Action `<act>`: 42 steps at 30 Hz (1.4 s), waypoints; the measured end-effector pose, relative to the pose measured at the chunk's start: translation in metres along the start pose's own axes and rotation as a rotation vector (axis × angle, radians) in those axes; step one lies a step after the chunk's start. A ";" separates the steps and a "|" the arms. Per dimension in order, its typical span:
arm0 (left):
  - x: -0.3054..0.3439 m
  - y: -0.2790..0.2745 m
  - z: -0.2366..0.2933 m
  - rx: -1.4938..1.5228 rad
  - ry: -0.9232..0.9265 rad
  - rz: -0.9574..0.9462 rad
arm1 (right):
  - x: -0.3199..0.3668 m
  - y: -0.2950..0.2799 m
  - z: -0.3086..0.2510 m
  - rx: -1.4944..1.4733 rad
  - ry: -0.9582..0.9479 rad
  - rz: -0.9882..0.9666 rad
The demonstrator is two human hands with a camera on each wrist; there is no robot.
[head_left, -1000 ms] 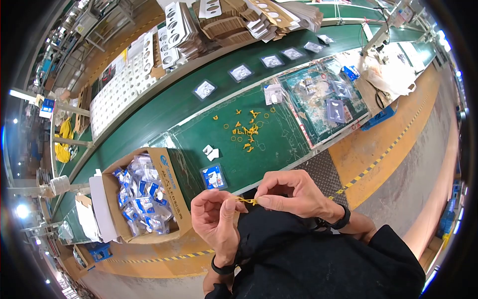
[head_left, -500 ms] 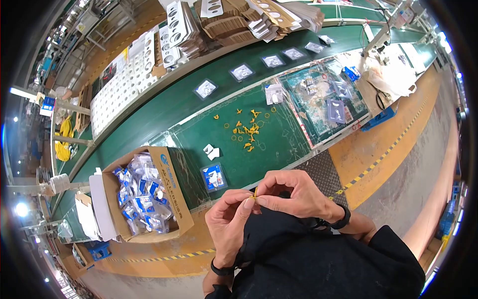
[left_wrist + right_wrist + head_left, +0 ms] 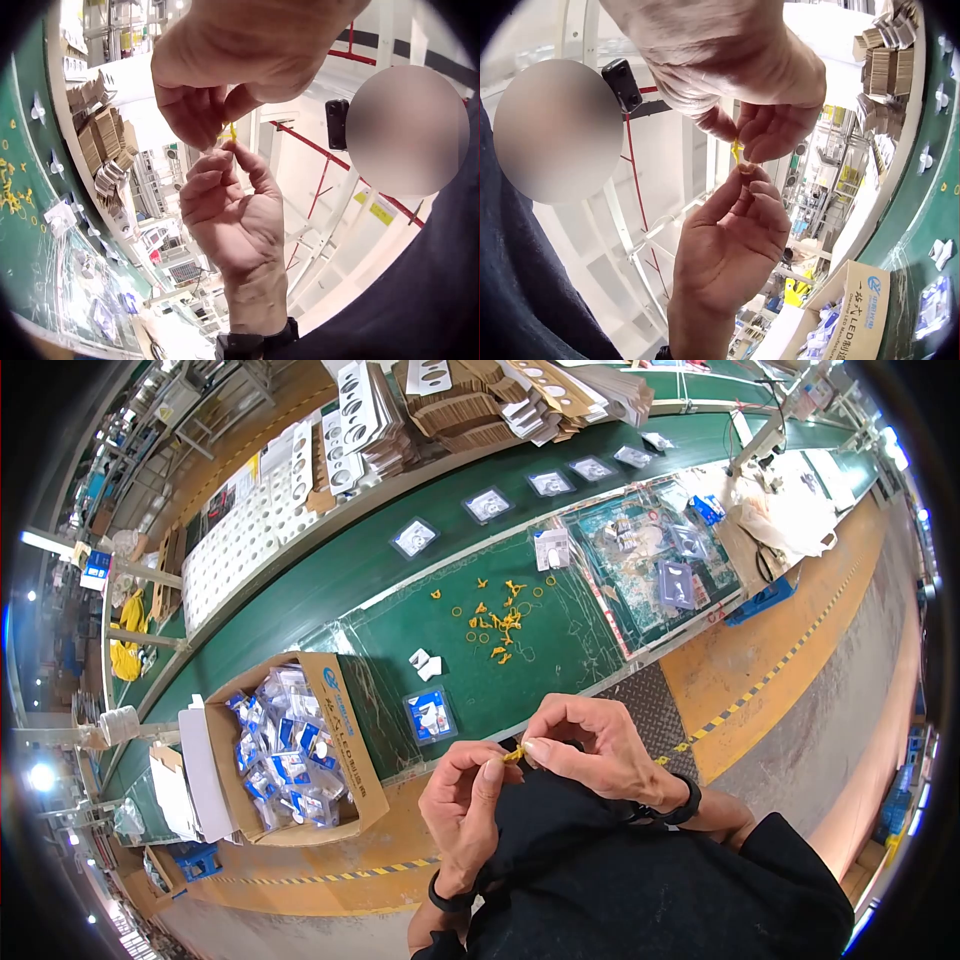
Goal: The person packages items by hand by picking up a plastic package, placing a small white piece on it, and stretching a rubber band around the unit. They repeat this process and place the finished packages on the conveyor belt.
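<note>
Close in front of the body, my left hand (image 3: 462, 805) and right hand (image 3: 600, 752) meet fingertip to fingertip. Between them is a small yellow plastic piece (image 3: 514, 755), pinched by thumb and fingers from both sides. In the left wrist view the yellow piece (image 3: 233, 132) stands out between the fingertips; the right wrist view shows the yellow piece (image 3: 736, 150) too. The fingers hide much of its shape. On the green worktop (image 3: 390, 630) beyond the hands lies a loose group of similar yellow pieces (image 3: 505, 620), with thin yellow rings (image 3: 471, 637) among them.
Left on the bench stands a cardboard box (image 3: 350, 730) full of blue-and-white packets (image 3: 290, 755). A blue-and-white pack (image 3: 428, 716) and small white parts (image 3: 427, 664) lie near it. Clear packs (image 3: 487, 505) line the far belt. Scissors (image 3: 764, 560) lie at right.
The left hand has moved right and slightly up, closing the gap to the right hand. A yellow strand stretched between the hands earlier; now the yellow piece sits compactly at the fingertips.
</note>
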State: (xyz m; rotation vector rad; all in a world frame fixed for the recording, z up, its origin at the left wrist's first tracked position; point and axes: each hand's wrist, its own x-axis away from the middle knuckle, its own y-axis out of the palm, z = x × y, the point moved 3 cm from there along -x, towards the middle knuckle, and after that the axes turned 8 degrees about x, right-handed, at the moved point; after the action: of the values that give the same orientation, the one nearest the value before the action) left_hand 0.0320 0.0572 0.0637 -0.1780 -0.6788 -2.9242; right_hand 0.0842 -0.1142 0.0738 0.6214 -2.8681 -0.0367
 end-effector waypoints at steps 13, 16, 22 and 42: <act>-0.003 0.002 0.004 -0.172 -0.022 -0.036 | -0.006 0.002 -0.011 0.291 -0.255 0.005; -0.001 -0.001 0.000 -0.124 -0.049 -0.020 | -0.004 -0.001 -0.009 0.199 -0.154 -0.004; -0.001 0.001 0.000 -0.155 -0.005 -0.003 | -0.001 -0.007 0.005 -0.256 0.087 0.001; 0.000 0.000 -0.002 -0.152 0.068 -0.093 | 0.004 0.002 -0.007 0.002 -0.009 -0.023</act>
State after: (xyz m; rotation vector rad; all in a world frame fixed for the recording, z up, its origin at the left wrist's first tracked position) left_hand 0.0319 0.0564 0.0624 -0.0637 -0.4675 -3.0550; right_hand 0.0815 -0.1137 0.0813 0.6570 -2.8703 -0.0409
